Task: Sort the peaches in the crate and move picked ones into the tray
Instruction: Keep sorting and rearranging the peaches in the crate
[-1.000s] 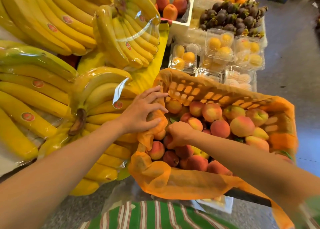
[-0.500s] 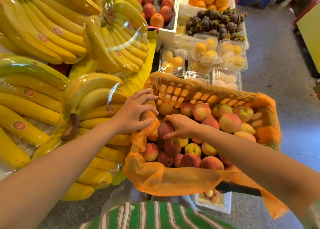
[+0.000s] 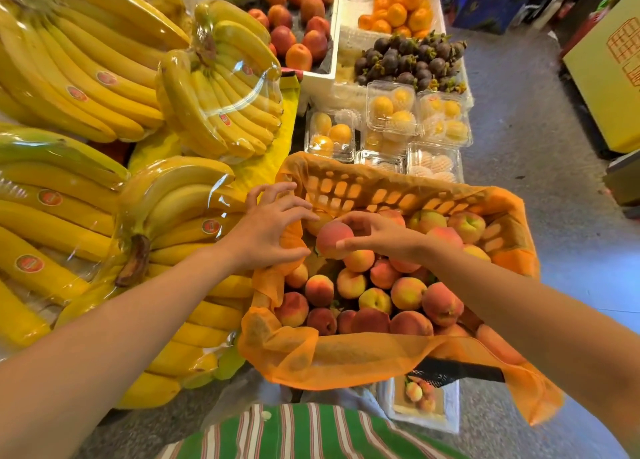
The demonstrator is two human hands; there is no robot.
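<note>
Head view: your right hand (image 3: 377, 236) pinches a peach (image 3: 332, 238) just above the crate (image 3: 346, 188); your left hand (image 3: 270, 230) spreads wide at its rim. With the tray (image 3: 446, 420) half hidden below the crate, that fingertip grip could slip and bruise the fruit.
</note>
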